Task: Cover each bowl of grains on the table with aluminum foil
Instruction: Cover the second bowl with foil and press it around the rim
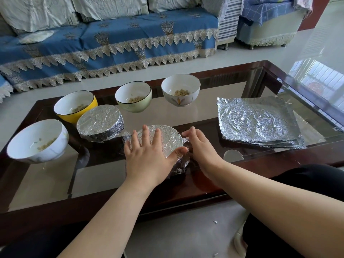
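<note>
My left hand point(149, 155) lies flat, fingers spread, pressing the foil over the near bowl point(167, 142) at the table's point(186, 190) front edge. My right hand point(201, 148) cups the bowl's right side, fingers curled against the foil. Spare foil sheets point(260, 121) lie to the right; four open bowls behind.

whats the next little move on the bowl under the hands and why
Probably fold down the loose foil tab by the right hand against the bowl's side. The left hand lies flat on the foil-covered bowl, and that corner sticks out.
</note>
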